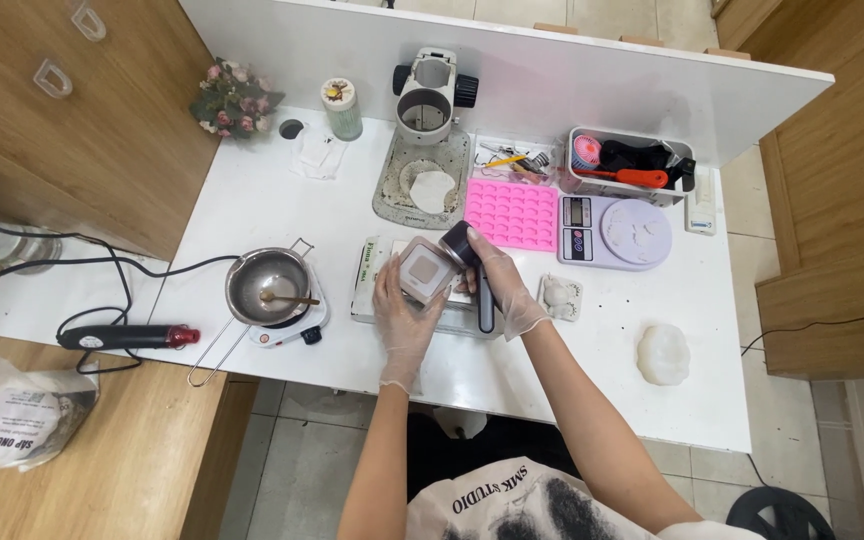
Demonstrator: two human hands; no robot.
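Both my hands wear thin clear gloves over the middle of a white table (pixel 252 200). My left hand (pixel 404 318) holds a square grey mould (pixel 424 270) with a pale filling, tilted up above a flat box (pixel 367 285). My right hand (pixel 504 285) grips a dark handheld tool (pixel 472 270) whose head points at the mould's right edge. The tool's handle runs down toward me.
A metal pot with a spoon (pixel 268 285) sits on a small hotplate at left. A heat gun (pixel 127 337) lies beside it. Behind are a pink silicone mould (pixel 512 213), a lilac scale (pixel 616 232), a microscope stand (pixel 430 120), a tool caddy (pixel 632 160). A white lump (pixel 663 353) lies right.
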